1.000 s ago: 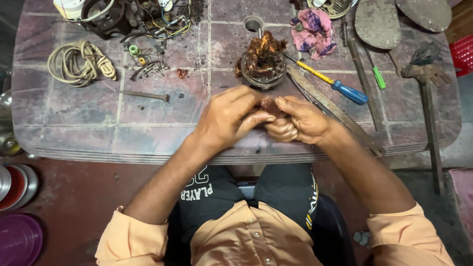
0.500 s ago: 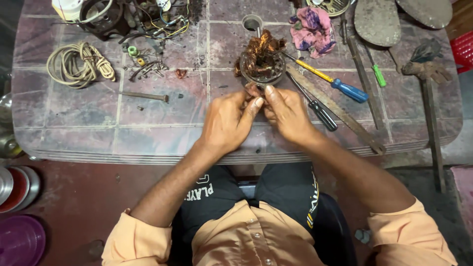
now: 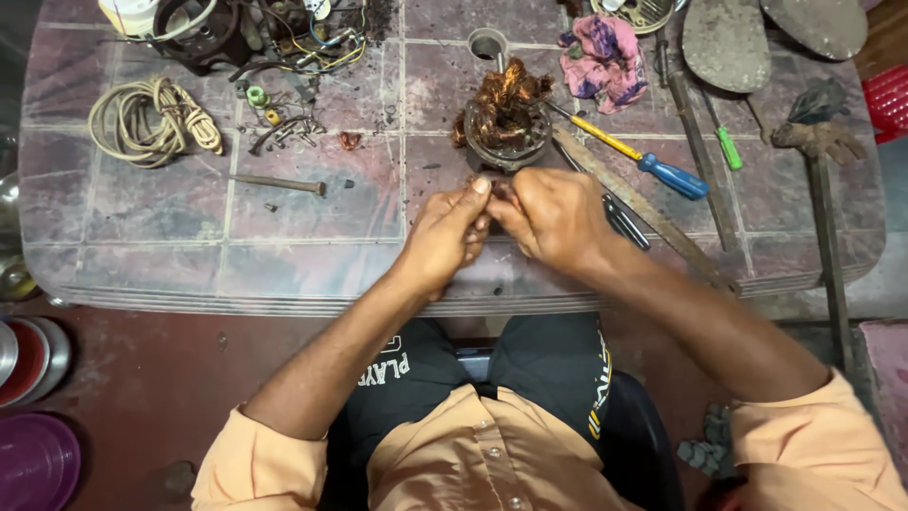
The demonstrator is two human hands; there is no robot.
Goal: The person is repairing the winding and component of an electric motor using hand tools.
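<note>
Tiled and grimy, the desk (image 3: pixel 312 227) carries a stator (image 3: pixel 506 123) with torn copper windings at 12 o'clock from the hands. Left hand (image 3: pixel 446 235) and right hand (image 3: pixel 553 220) meet just below it, fingers pinched shut on a small copper scrap (image 3: pixel 498 188), probably to work it apart. Screwdriver (image 3: pixel 629 151) and pink rag (image 3: pixel 605 59) lie at 1 o'clock, within reach; cord (image 3: pixel 151 118) sits coiled at 10. Bowls (image 3: pixel 28 355) on the floor at 8 look empty
</note>
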